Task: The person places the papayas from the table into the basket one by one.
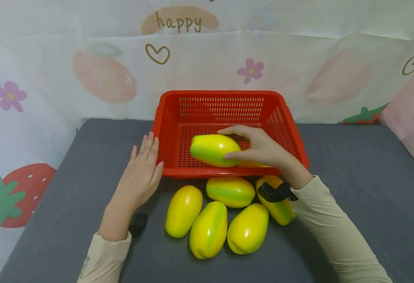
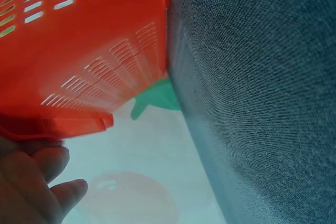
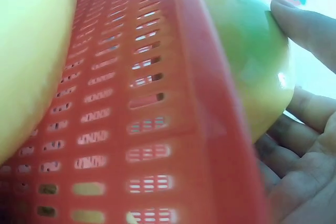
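Observation:
A papaya (image 1: 214,150), yellow with green on its side, is gripped by my right hand (image 1: 260,147) over the near part of the red plastic basket (image 1: 295,133). Thumb and fingers lie on either side of the fruit, which in the right wrist view shows beyond the basket's rim (image 3: 215,98). Part of another yellow fruit (image 1: 253,164) shows inside the basket beneath this hand. My left hand (image 1: 140,175) rests against the basket's left rim with its fingers straight. From the left wrist, the fingers (image 2: 52,163) appear right at the rim's underside.
Several more papayas lie on the grey cloth just before the basket, among them one (image 1: 230,192) close to its front wall and one (image 1: 275,200) partly behind the right wrist's black strap (image 1: 277,192). A printed curtain (image 1: 207,51) hangs behind the basket.

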The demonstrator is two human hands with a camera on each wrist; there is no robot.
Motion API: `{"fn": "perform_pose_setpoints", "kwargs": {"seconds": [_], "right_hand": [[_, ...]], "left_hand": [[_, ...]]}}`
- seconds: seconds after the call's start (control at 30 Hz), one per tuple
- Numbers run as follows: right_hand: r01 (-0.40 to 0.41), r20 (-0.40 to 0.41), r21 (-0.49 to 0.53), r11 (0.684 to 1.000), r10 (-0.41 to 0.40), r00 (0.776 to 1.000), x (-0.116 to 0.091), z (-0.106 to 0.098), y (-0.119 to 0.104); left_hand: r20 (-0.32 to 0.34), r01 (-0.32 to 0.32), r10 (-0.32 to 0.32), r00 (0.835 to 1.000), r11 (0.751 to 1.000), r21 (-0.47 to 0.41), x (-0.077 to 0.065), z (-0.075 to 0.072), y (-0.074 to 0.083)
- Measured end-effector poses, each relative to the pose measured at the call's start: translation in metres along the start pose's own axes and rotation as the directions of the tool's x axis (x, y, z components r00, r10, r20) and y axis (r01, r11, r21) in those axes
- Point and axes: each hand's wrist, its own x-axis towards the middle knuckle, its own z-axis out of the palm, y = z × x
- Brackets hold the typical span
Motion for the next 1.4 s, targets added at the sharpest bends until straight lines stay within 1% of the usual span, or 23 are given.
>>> {"fn": "perform_pose_setpoints", "kwargs": {"seconds": [0.27,0.37,0.47,0.6,0.7,0.97,1.4], "right_hand": [[-0.042,0.014,-0.019,0.999,0.043,0.999,0.007,0.006,0.004],[-0.065,0.033,-0.040,0.997,0.067,0.997,0.010,0.010,0.008],[-0.089,0.054,-0.083,0.993,0.094,0.994,0.011,0.014,0.011],[-0.080,0.078,-0.142,0.987,0.092,0.993,0.011,0.017,0.012],[-0.067,0.089,-0.161,0.985,0.082,0.993,0.011,0.018,0.011],[-0.092,0.110,-0.175,0.980,0.112,0.988,0.013,0.020,0.015],[-0.116,0.134,-0.200,0.973,0.144,0.980,0.014,0.020,0.017]], "left_hand": [[-0.002,-0.002,0.002,1.000,1.000,0.004,0.000,0.000,0.000],[-0.003,0.000,0.000,1.000,1.000,0.001,0.000,0.000,0.000],[-0.003,-0.001,0.001,1.000,1.000,-0.005,0.000,0.000,0.000],[-0.001,-0.002,0.002,1.000,1.000,-0.002,0.000,0.000,0.001],[-0.001,-0.001,0.001,1.000,1.000,0.001,0.001,0.000,0.001],[0.008,0.004,-0.004,1.000,1.000,0.000,0.000,-0.001,0.001],[-0.004,-0.005,0.005,1.000,1.000,-0.003,0.000,0.000,0.000]]}}
